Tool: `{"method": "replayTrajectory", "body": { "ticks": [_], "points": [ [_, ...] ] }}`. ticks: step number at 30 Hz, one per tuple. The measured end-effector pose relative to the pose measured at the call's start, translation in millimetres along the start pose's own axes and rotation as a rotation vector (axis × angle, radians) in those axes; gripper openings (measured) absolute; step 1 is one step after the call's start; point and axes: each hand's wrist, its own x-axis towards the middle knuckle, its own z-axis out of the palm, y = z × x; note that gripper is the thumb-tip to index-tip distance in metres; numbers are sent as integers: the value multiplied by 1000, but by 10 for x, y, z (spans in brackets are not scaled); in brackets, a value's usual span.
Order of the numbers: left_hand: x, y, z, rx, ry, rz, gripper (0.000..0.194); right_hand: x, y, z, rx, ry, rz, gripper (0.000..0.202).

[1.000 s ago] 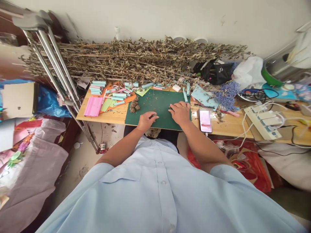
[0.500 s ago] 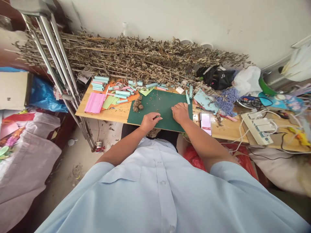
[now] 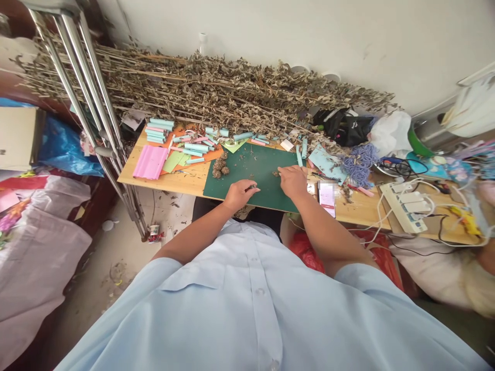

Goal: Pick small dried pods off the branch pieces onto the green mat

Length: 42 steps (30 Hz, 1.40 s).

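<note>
Two bare hands over a green mat (image 3: 257,159) here, with a gap between them. The left hand (image 3: 237,196) has its thumb and fingers pinched together on a small dark bit (image 3: 252,187) that pokes out at the fingertips, too tiny for me to make out. The right hand (image 3: 293,181) is palm down with its fingers curled, and a little brown clump (image 3: 275,173) sits right at its fingertips; can't tell if it's actually gripping that or just touching it.

Just past the left hand, off to its left, there's a pile of brown lumps (image 3: 219,166) near the mat's edge. Farther left of that hand you get a bunch of rolled paper (image 3: 195,148) and some folded pink paper (image 3: 149,161). Right beyond the right hand stands a light blue roll (image 3: 304,148), and to that hand's right lies a phone (image 3: 327,199), with a tangle of purple cord (image 3: 359,162) farther out. Way beyond both hands, a big heap of dried stalks (image 3: 212,85) stretches along the wall.
</note>
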Motion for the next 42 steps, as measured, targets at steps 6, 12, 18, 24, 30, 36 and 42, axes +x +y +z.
{"method": "replayTrajectory", "body": {
  "ticks": [6,12,18,24,30,36,42],
  "points": [
    [-16,14,-9,106,-23,23,17,81,-273,-116,-161,-162,141,50],
    [-17,14,-17,135,-32,51,14,223,-443,-106,-161,-295,279,38],
    [-18,1,-20,136,-36,67,15,177,-329,-59,-45,-279,221,29],
    [-16,10,-18,122,-36,70,14,193,-158,5,69,-274,93,27],
    [-12,22,-14,138,-38,62,15,193,-154,-7,23,-281,34,30],
    [-16,7,-2,144,-27,77,14,181,-26,-102,140,-347,30,43],
    [-15,27,-10,143,-27,63,14,257,56,-130,149,-337,2,45]
  ]
}}
